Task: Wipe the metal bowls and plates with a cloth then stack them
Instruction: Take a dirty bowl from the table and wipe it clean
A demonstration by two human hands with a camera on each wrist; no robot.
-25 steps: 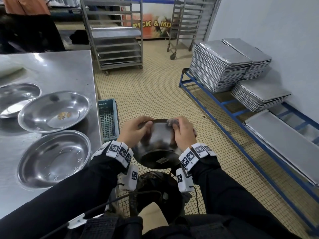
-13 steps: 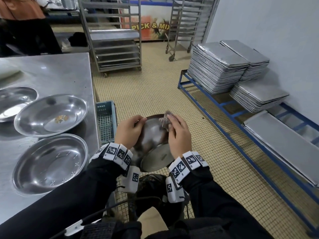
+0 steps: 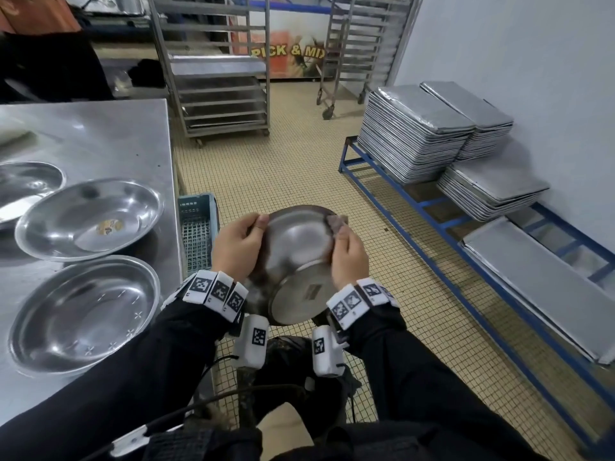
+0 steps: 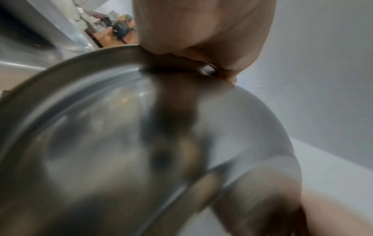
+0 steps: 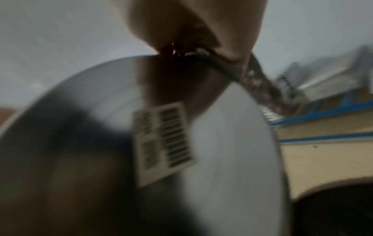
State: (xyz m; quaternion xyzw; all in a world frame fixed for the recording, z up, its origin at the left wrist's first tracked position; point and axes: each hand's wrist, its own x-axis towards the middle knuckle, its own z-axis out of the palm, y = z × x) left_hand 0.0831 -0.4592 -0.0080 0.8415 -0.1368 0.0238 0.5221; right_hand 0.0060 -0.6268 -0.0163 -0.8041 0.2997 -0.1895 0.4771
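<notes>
I hold a metal bowl (image 3: 296,257) in front of me above the floor, tilted so its underside with a barcode sticker (image 3: 312,292) faces me. My left hand (image 3: 239,247) grips the bowl's left rim, thumb on the outside. My right hand (image 3: 347,257) presses a small brownish cloth (image 3: 336,222) over the right rim, pinching it there. In the left wrist view the bowl (image 4: 141,151) fills the picture under the left hand (image 4: 201,32). The right wrist view shows the sticker (image 5: 163,142), the cloth (image 5: 260,89) and the right hand (image 5: 193,24), all blurred.
A steel table (image 3: 100,134) on the left carries three wide metal bowls (image 3: 88,219) (image 3: 83,314) (image 3: 26,184). A blue crate (image 3: 198,234) stands beside the table. Stacks of baking trays (image 3: 416,131) lie on a blue rack (image 3: 432,221) at the right. Wheeled racks (image 3: 219,68) stand behind.
The bowl has turned in my hands so its base faces me more. My right hand with the cloth has slid along the rim to the right side.
</notes>
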